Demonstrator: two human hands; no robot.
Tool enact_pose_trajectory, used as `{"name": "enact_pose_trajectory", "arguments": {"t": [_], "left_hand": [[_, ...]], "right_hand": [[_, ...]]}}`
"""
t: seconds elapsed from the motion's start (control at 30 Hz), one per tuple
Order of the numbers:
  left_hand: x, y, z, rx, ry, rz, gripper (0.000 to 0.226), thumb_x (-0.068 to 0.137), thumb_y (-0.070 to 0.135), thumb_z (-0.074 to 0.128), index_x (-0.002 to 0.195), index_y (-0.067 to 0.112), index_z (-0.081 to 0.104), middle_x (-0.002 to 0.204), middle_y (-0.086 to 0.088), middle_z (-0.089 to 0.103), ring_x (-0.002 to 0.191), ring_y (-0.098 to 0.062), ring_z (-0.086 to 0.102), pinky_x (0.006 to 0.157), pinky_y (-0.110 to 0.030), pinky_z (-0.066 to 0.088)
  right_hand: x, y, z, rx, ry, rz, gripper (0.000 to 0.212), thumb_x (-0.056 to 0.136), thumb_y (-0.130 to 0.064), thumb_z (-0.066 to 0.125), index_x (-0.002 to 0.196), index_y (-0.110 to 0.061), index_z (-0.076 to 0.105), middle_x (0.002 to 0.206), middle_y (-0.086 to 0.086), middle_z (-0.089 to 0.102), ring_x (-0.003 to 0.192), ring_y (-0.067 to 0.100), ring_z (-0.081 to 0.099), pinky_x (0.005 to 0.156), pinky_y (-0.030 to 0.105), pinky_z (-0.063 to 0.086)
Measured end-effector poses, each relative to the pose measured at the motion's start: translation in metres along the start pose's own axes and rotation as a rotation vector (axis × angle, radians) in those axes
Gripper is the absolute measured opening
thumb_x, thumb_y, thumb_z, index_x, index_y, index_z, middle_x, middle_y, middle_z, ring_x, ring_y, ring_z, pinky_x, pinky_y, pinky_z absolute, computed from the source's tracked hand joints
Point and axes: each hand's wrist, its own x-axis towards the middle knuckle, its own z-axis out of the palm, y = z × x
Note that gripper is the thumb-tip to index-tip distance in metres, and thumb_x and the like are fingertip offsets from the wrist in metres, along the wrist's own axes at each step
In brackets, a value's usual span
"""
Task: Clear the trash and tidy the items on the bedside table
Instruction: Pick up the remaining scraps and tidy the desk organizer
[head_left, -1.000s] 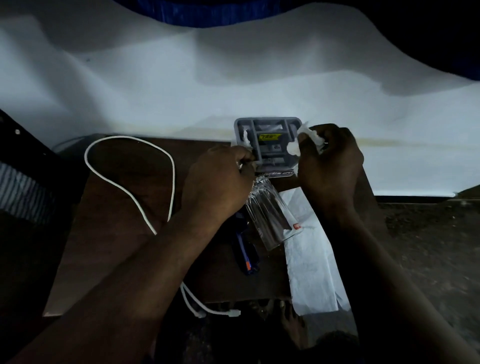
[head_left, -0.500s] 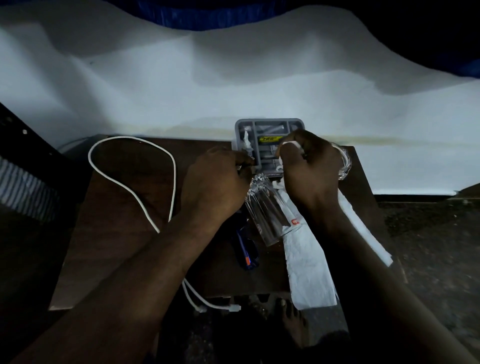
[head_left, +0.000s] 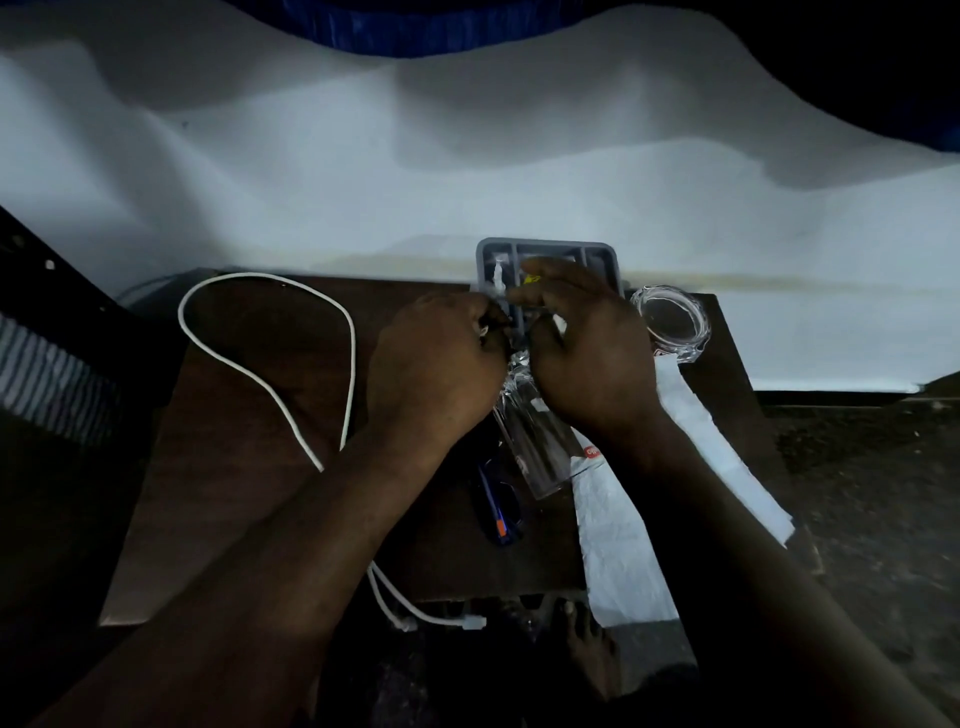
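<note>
The glass (head_left: 540, 457) lies on its side on the surface (head_left: 249, 415) at centre frame, long axis running from the hands toward lower right. The right hand (head_left: 587, 358) has shifted left off the dish (head_left: 672, 322). Its fingers now lie relaxed across the tray (head_left: 545, 242), which holds a white bit (head_left: 497, 273) and a yellow label (head_left: 531, 279). The left hand (head_left: 436, 369) has its fingers clenched at the tray's edge; what they grasp cannot be told.

Open room is at the left of the bedside table (head_left: 249, 467): bare wood, crossed only by the white cable (head_left: 270, 387) looping over it. The centre is blocked. The left hand (head_left: 436, 374) and right hand (head_left: 587, 358) crowd the gray divided tray (head_left: 545, 249), with a tipped clear glass (head_left: 535, 452) and a blue and orange object (head_left: 498, 519) just below. A glass ashtray (head_left: 675, 322) and white paper sheets (head_left: 618, 545) cover the right side.
</note>
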Motion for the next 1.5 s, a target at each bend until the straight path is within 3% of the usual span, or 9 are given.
{"name": "enact_pose_trajectory", "arguments": {"t": [0.13,0.37,0.5,0.63,0.8,1.0,1.2,1.3,1.5], "left_hand": [[-0.001,-0.001,0.000,-0.017,0.006,-0.025,0.023,0.083,0.029,0.065,0.104,0.030,0.075,0.104,0.001,0.076,0.099,-0.026,0.070,0.078,-0.033,0.051],[0.002,-0.003,0.006,-0.098,0.073,-0.004,0.023,0.089,0.034,0.060,0.106,0.028,0.074,0.101,-0.002,0.077,0.097,-0.030,0.072,0.078,-0.037,0.055],[0.005,-0.007,0.011,-0.261,0.101,-0.151,0.019,0.089,0.032,0.062,0.107,0.029,0.059,0.095,0.008,0.073,0.091,-0.024,0.071,0.076,-0.036,0.054],[0.017,-0.014,0.017,-0.385,0.026,-0.350,0.019,0.091,0.041,0.066,0.099,0.025,0.070,0.091,0.011,0.072,0.091,-0.013,0.069,0.075,-0.028,0.050],[0.025,-0.015,0.020,-0.445,-0.039,-0.387,0.029,0.085,0.052,0.063,0.093,0.027,0.075,0.086,0.011,0.074,0.085,-0.009,0.070,0.073,-0.028,0.052],[0.029,-0.015,0.023,-0.548,-0.038,-0.449,0.017,0.080,0.041,0.066,0.085,0.025,0.070,0.086,0.004,0.073,0.087,-0.024,0.072,0.080,-0.051,0.059],[0.033,-0.018,0.024,-0.584,-0.060,-0.484,0.021,0.076,0.044,0.066,0.082,0.024,0.072,0.081,0.002,0.075,0.086,-0.025,0.074,0.083,-0.053,0.059],[0.035,-0.019,0.023,-0.598,-0.077,-0.501,0.025,0.075,0.046,0.067,0.083,0.023,0.075,0.079,0.000,0.076,0.086,-0.028,0.075,0.082,-0.054,0.059],[0.033,-0.017,0.021,-0.601,-0.074,-0.522,0.024,0.075,0.050,0.068,0.079,0.026,0.071,0.069,0.003,0.074,0.069,-0.025,0.073,0.070,-0.055,0.062]], "right_hand": [[0.000,-0.001,0.001,-0.102,-0.101,-0.065,0.041,0.081,-0.010,0.055,0.113,-0.018,0.079,0.147,-0.004,0.062,0.118,0.019,0.070,0.086,0.037,0.059],[0.003,-0.007,0.008,-0.177,-0.274,-0.024,0.048,0.088,-0.018,0.056,0.135,-0.019,0.067,0.159,0.000,0.049,0.129,0.029,0.064,0.095,0.045,0.056],[0.005,-0.006,0.010,-0.166,-0.286,-0.013,0.050,0.084,-0.014,0.058,0.133,-0.017,0.070,0.159,0.004,0.049,0.131,0.031,0.063,0.100,0.045,0.054],[0.006,-0.004,0.011,-0.154,-0.284,-0.012,0.050,0.084,-0.013,0.058,0.133,-0.015,0.070,0.160,0.002,0.049,0.131,0.029,0.063,0.100,0.044,0.055],[0.009,-0.008,0.011,-0.207,-0.341,-0.011,0.057,0.081,-0.022,0.059,0.138,-0.019,0.065,0.165,-0.003,0.041,0.132,0.028,0.061,0.099,0.040,0.055],[0.017,-0.018,0.018,-0.293,-0.422,0.049,0.052,0.087,-0.036,0.060,0.138,-0.024,0.064,0.169,-0.007,0.032,0.132,0.027,0.061,0.101,0.041,0.054],[0.025,-0.024,0.024,-0.376,-0.452,0.017,0.037,0.093,-0.044,0.052,0.116,-0.020,0.068,0.138,-0.002,0.057,0.114,0.027,0.067,0.079,0.037,0.050],[0.025,-0.022,0.025,-0.381,-0.483,-0.016,0.035,0.092,-0.040,0.053,0.112,-0.016,0.068,0.131,0.004,0.058,0.110,0.030,0.067,0.082,0.041,0.056],[0.026,-0.011,0.014,-0.120,-0.320,0.045,0.023,0.088,-0.026,0.063,0.103,-0.010,0.069,0.114,0.005,0.066,0.102,0.026,0.066,0.086,0.035,0.051]]}}
